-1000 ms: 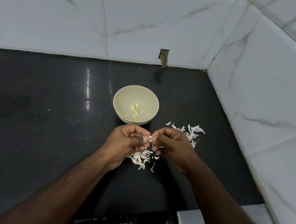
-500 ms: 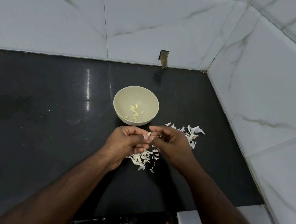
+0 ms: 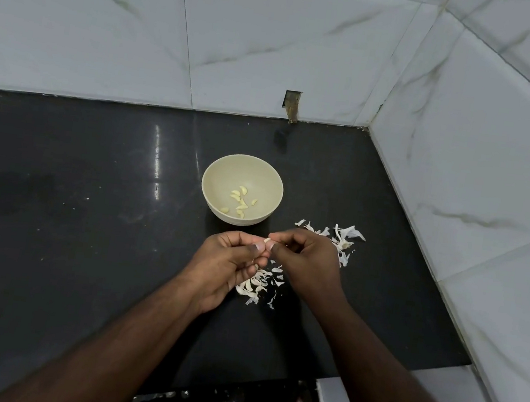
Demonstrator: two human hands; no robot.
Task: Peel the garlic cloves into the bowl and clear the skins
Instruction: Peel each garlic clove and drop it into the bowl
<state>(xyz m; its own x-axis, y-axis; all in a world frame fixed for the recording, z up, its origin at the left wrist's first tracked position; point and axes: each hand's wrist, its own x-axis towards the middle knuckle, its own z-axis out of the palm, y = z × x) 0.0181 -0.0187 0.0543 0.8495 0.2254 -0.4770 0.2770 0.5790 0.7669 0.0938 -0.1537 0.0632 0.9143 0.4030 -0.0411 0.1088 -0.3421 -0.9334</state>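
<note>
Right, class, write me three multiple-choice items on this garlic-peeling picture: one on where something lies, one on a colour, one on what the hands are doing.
1. Where does the bowl stand?
A. on the dark counter, beyond the hands
B. on the white ledge at the lower right
C. in the person's lap

2. What colour is the bowl?
A. red
B. cream
C. black

3. What are the left hand and right hand doing?
A. resting flat on the counter
B. lifting the bowl
C. pinching a garlic clove between their fingertips

Answers:
1 A: the bowl sits on the black counter, farther from the person than both hands.
2 B: its wall and rim are pale cream, with peeled cloves inside.
3 C: the fingertips of both hands meet on the small clove, above the loose skins.
</note>
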